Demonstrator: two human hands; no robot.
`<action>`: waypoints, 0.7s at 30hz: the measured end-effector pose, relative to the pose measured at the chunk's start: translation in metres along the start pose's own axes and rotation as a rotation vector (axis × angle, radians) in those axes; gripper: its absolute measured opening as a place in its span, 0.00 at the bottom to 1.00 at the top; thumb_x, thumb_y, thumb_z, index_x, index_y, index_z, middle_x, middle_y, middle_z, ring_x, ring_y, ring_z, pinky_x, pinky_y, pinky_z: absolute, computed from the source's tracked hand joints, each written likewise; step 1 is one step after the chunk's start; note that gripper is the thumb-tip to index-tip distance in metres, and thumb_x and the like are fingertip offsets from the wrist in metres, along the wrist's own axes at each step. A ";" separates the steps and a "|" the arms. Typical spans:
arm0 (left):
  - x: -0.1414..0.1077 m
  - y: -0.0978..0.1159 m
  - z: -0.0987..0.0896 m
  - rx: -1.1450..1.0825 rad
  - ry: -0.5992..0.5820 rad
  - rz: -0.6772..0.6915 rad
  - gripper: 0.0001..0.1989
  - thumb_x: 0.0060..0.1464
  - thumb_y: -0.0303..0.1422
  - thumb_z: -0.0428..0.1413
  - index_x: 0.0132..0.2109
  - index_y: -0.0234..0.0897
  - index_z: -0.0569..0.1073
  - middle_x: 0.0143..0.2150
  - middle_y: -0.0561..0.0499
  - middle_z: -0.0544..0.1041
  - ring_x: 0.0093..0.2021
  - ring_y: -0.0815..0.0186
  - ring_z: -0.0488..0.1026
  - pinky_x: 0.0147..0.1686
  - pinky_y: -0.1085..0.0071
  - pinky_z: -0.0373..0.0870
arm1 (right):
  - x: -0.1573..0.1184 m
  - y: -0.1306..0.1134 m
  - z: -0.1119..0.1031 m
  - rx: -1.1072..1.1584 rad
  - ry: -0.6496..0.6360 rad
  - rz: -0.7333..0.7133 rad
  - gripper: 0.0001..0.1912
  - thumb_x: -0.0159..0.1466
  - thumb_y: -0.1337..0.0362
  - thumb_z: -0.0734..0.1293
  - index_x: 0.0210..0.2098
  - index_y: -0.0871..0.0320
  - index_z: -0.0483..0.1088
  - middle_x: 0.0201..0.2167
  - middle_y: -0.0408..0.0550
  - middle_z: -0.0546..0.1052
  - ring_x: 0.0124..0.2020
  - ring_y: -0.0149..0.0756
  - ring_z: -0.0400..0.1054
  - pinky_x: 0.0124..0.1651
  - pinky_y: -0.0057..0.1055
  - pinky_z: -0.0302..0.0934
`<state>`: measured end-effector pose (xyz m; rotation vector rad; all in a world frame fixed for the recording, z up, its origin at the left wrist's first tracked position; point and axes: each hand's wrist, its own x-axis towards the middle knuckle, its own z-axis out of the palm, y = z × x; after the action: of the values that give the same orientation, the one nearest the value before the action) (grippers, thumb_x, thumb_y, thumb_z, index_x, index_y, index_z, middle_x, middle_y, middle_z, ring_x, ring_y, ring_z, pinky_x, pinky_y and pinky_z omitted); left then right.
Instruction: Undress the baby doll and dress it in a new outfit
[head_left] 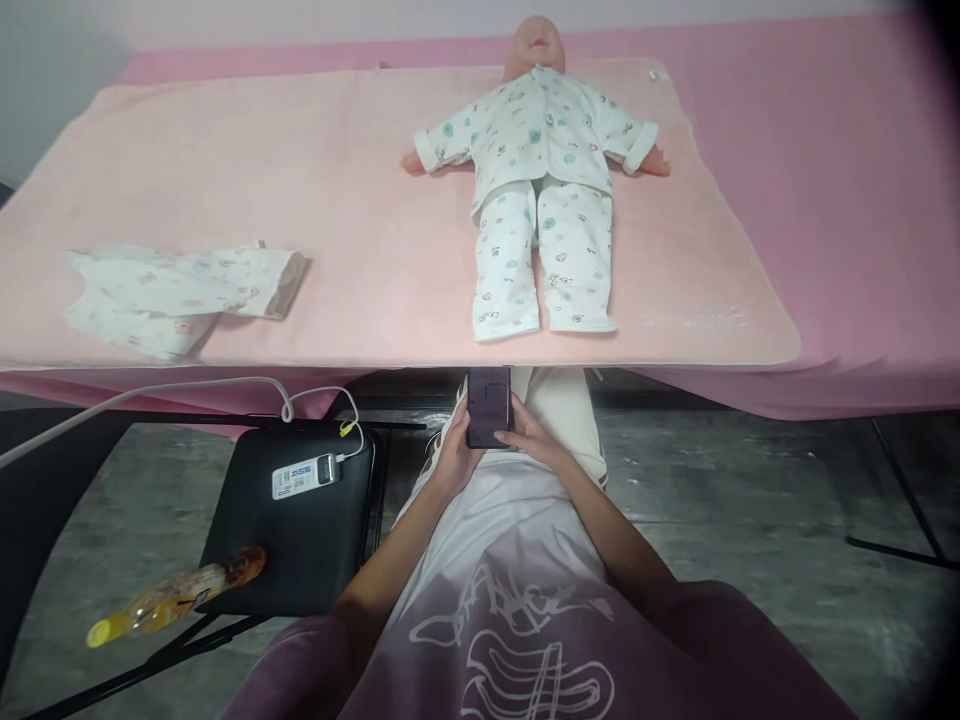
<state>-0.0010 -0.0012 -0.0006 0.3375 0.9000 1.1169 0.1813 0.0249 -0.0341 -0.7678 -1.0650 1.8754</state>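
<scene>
Phone: It (489, 405) is low in front of the person's tummy, over the lap, right by the near edge of the pink mat (360, 200). Its long side runs from the person out to the table. The screen faces up. Its top end seems to meet the mat's edge, but I can't tell if it goes under.
Left hand: It (454, 458) is closed around the phone's left side.
Right hand: It (531, 432) is closed on the phone's right side, with the thumb on the low part of the screen.
Doll: It (536, 150) lies on its back on the mat, past the phone. Its head is at the far side, its feet point at the person, and its arms stick out.
Clothes: They (180, 295) lie in a loose heap on the mat's left, longest from side to side.
Stool: It (300, 520) is black and stands to the left. A white box (306, 476) with a cord (360, 425) and a bottle (176, 597) with a yellow cap are on it.
In the way: The mat's edge is just past the phone.
</scene>
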 end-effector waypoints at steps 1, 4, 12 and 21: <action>0.000 0.000 0.000 -0.003 -0.001 0.005 0.37 0.68 0.47 0.70 0.80 0.52 0.73 0.80 0.49 0.73 0.82 0.47 0.66 0.79 0.51 0.68 | 0.000 0.001 0.002 -0.005 0.016 -0.003 0.57 0.65 0.45 0.84 0.84 0.46 0.57 0.76 0.52 0.73 0.78 0.51 0.66 0.83 0.47 0.59; 0.000 0.000 0.002 -0.005 -0.003 0.011 0.37 0.69 0.47 0.70 0.80 0.51 0.73 0.80 0.47 0.74 0.82 0.47 0.67 0.79 0.51 0.68 | 0.001 0.002 0.007 -0.040 0.073 -0.020 0.56 0.66 0.44 0.84 0.84 0.47 0.58 0.76 0.53 0.72 0.78 0.50 0.66 0.83 0.47 0.58; 0.001 -0.001 0.001 -0.017 0.007 0.002 0.36 0.69 0.46 0.69 0.79 0.50 0.73 0.78 0.46 0.76 0.80 0.47 0.69 0.78 0.52 0.70 | 0.000 -0.002 0.000 -0.027 0.021 -0.010 0.54 0.68 0.45 0.82 0.85 0.47 0.59 0.75 0.51 0.75 0.79 0.51 0.65 0.84 0.48 0.56; 0.000 -0.001 -0.001 -0.040 0.019 -0.005 0.35 0.69 0.45 0.70 0.78 0.50 0.74 0.79 0.48 0.75 0.81 0.47 0.69 0.78 0.53 0.69 | 0.002 0.004 -0.007 -0.026 -0.034 -0.021 0.57 0.68 0.45 0.82 0.86 0.47 0.55 0.78 0.53 0.71 0.78 0.52 0.66 0.85 0.48 0.56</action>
<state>-0.0013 -0.0018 -0.0015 0.2926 0.8939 1.1339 0.1850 0.0281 -0.0407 -0.7391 -1.1161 1.8663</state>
